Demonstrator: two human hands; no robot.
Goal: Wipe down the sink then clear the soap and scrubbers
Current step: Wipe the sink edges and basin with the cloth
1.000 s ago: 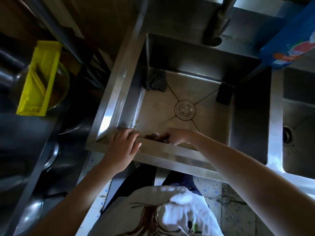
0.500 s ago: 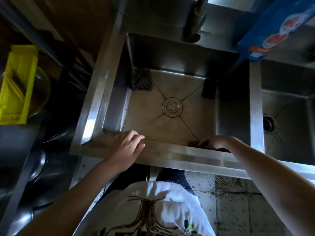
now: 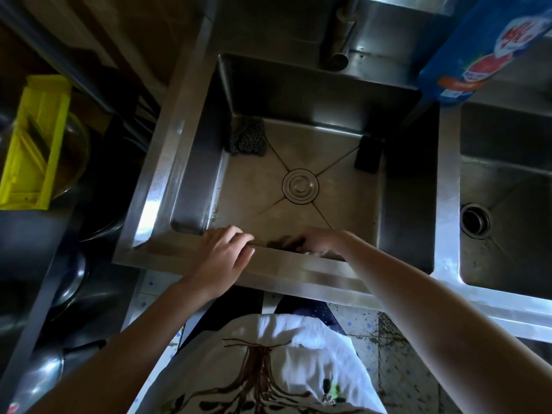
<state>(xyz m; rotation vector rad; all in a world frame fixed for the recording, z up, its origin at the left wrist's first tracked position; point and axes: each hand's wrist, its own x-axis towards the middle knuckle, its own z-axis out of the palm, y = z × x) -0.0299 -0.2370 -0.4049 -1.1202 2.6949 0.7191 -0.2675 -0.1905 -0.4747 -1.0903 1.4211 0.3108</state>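
Head view, sink [image 3: 167, 162] with scrubber [image 3: 246, 135], sponge [image 3: 369, 155], left hand [image 3: 222, 258] flat on rim, right hand [image 3: 324, 242] grip unclear

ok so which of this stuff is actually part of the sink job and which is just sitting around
Part of the job: sink, right hand with a dark blurred wiper at its near wall, left hand on the front rim, steel scrubber, dark sponge, blue packet (likely the soap).
Just lying about: yellow tray, glass bowl, pans, second basin.
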